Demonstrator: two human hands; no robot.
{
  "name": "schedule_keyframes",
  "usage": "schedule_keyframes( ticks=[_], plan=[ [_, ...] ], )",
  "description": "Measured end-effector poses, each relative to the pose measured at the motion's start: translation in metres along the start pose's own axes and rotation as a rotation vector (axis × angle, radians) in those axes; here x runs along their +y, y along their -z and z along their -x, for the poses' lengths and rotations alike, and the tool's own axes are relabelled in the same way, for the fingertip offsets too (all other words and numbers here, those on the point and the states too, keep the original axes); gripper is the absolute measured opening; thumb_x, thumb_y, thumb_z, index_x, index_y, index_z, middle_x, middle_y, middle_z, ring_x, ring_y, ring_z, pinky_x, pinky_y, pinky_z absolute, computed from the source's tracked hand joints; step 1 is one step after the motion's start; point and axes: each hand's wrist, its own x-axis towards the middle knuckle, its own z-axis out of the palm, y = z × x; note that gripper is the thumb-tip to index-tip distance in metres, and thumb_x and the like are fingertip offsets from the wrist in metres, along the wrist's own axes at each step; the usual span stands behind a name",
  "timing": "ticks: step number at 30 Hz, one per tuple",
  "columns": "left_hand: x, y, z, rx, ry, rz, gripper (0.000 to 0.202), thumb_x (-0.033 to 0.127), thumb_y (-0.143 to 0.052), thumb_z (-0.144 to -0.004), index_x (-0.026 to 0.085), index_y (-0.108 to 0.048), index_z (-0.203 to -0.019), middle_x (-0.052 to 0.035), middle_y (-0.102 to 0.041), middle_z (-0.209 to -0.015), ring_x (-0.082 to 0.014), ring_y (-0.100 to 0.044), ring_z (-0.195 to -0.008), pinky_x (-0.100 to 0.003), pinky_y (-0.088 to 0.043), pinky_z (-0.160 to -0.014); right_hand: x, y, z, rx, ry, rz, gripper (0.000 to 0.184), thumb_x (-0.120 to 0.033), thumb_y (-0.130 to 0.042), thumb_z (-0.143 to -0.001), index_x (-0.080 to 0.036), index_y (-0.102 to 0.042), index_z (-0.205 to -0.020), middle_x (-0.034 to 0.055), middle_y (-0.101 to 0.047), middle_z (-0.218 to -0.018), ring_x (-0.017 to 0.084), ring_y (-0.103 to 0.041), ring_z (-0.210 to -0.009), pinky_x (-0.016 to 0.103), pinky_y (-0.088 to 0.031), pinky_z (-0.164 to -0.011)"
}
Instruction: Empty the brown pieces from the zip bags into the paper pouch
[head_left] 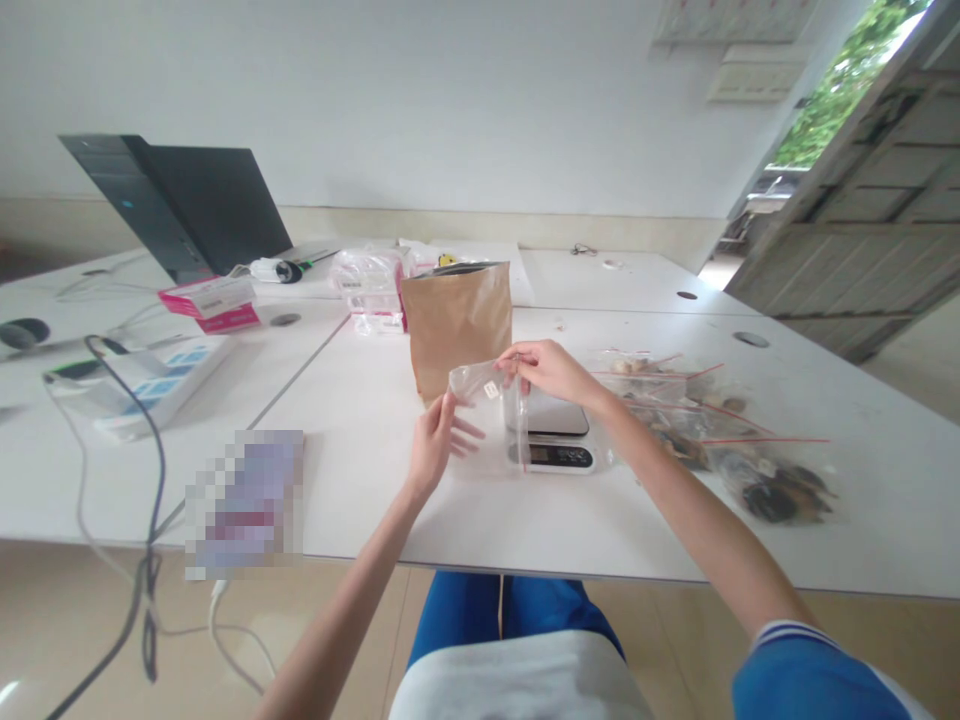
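Observation:
A clear zip-lock bag with a small white label is stretched between my two hands above the table. My left hand pinches its left edge, with some fingers seen through or behind the plastic. At the bag's upper right corner, my right hand grips the film between thumb and fingers. I see nothing inside the bag. Partly covered by the bag and my right arm, a digital kitchen scale lies just behind. An upright brown paper pouch, open at the top, stands beyond my hands.
Several filled zip-lock bags lie to the right, holding dark and pale dried pieces. Leftward are a pixelated flat object, a power strip, cables, pink boxes and a black computer tower. Plastic-wrapped packs sit behind.

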Motion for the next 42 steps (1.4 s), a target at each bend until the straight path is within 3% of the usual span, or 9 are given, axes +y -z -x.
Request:
schedule_keyframes(
  ticks=[7, 12, 16, 22, 25, 29, 32, 36, 42],
  plan=[
    [0.010, 0.010, 0.020, 0.094, -0.028, -0.046, 0.046, 0.060, -0.036, -0.085, 0.017, -0.051, -0.082, 0.0010, -0.061, -0.047, -0.0090, -0.046, -0.026, -0.015, -0.023, -0.028, 0.005, -0.025, 0.025, 0.113, -0.062, -0.230, 0.045, -0.053, -0.055, -0.082, -0.018, -0.050, -0.109, 0.0057, -0.063, -0.090, 0.013, -0.058, -0.073, 0.023, -0.044, -0.057],
    [0.012, 0.013, 0.022, 0.171, -0.018, -0.055, 0.047, 0.060, -0.036, -0.084, 0.016, -0.052, -0.078, 0.0045, -0.054, -0.045, -0.0056, -0.036, -0.024, -0.016, -0.019, -0.027, 0.012, -0.049, 0.056, -0.264, -0.219, -0.438, 0.063, -0.061, -0.065, -0.069, -0.018, -0.038, -0.107, 0.0010, -0.063, -0.077, 0.011, -0.057, -0.060, 0.023, -0.042, -0.052],
    [0.011, 0.017, 0.018, 0.114, 0.016, -0.252, 0.048, 0.056, -0.032, -0.086, 0.015, -0.057, -0.082, 0.0045, -0.051, -0.040, -0.0064, -0.031, -0.023, -0.017, -0.018, -0.027, 0.018, -0.056, 0.078, -0.301, -0.217, -0.498, 0.055, -0.059, -0.065, -0.070, -0.019, -0.039, -0.098, -0.0031, -0.060, -0.067, 0.009, -0.053, -0.050, 0.023, -0.040, -0.051],
    [0.001, 0.037, 0.013, -0.007, 0.135, -0.675, 0.051, 0.047, -0.022, -0.091, 0.016, -0.063, -0.096, 0.0010, -0.056, -0.045, -0.0133, -0.047, -0.033, -0.023, -0.037, -0.040, 0.023, -0.012, 0.110, -0.291, -0.195, -0.158, 0.042, -0.051, -0.044, -0.088, -0.018, -0.046, -0.114, 0.0068, -0.065, -0.091, 0.015, -0.061, -0.075, 0.029, -0.046, -0.068],
    [-0.001, 0.045, 0.013, 0.203, 0.040, -1.076, 0.043, 0.044, -0.032, -0.091, 0.017, -0.059, -0.112, -0.0075, -0.069, -0.073, -0.0224, -0.065, -0.067, -0.031, -0.047, -0.061, 0.043, 0.025, 0.123, -0.054, -0.175, 0.162, 0.034, -0.045, -0.038, -0.091, -0.020, -0.059, -0.096, 0.0085, -0.066, -0.095, 0.020, -0.061, -0.088, 0.033, -0.046, -0.078],
    [-0.001, 0.045, 0.012, 0.468, -0.330, -1.247, 0.054, 0.046, -0.040, -0.089, 0.011, -0.044, -0.130, -0.0183, -0.061, -0.115, -0.0293, -0.060, -0.100, -0.040, -0.048, -0.081, 0.092, 0.064, 0.132, 0.317, -0.062, 0.687, 0.029, -0.033, -0.036, -0.088, -0.021, -0.062, -0.087, 0.0116, -0.066, -0.096, 0.028, -0.057, -0.098, 0.044, -0.041, -0.090],
    [-0.011, 0.039, 0.013, 0.243, -0.530, -1.262, 0.048, 0.044, -0.037, -0.091, 0.014, -0.048, -0.127, -0.0159, -0.057, -0.124, -0.0272, -0.056, -0.111, -0.041, -0.045, -0.092, 0.123, 0.078, 0.137, 0.335, -0.136, 0.886, 0.031, -0.027, -0.035, -0.086, -0.017, -0.061, -0.097, 0.0164, -0.065, -0.102, 0.031, -0.057, -0.100, 0.046, -0.042, -0.087],
    [-0.035, 0.031, 0.021, -0.176, -0.544, -1.348, 0.051, 0.047, -0.035, -0.092, 0.018, -0.045, -0.133, -0.0136, -0.046, -0.140, -0.0286, -0.040, -0.131, -0.046, -0.035, -0.105, 0.130, 0.087, 0.140, 0.318, -0.239, 0.969, 0.024, -0.030, -0.042, -0.083, -0.018, -0.061, -0.092, 0.0151, -0.067, -0.102, 0.032, -0.057, -0.098, 0.047, -0.039, -0.084],
    [-0.041, 0.037, 0.021, -0.283, -0.434, -1.267, 0.060, 0.051, -0.038, -0.089, 0.015, -0.035, -0.137, -0.0162, -0.042, -0.142, -0.0269, -0.033, -0.135, -0.046, -0.028, -0.110, 0.079, 0.110, 0.135, 0.356, -0.230, 0.938, 0.009, -0.027, -0.053, -0.079, -0.023, -0.059, -0.073, 0.0102, -0.068, -0.075, 0.032, -0.058, -0.085, 0.048, -0.031, -0.079]
  ],
)
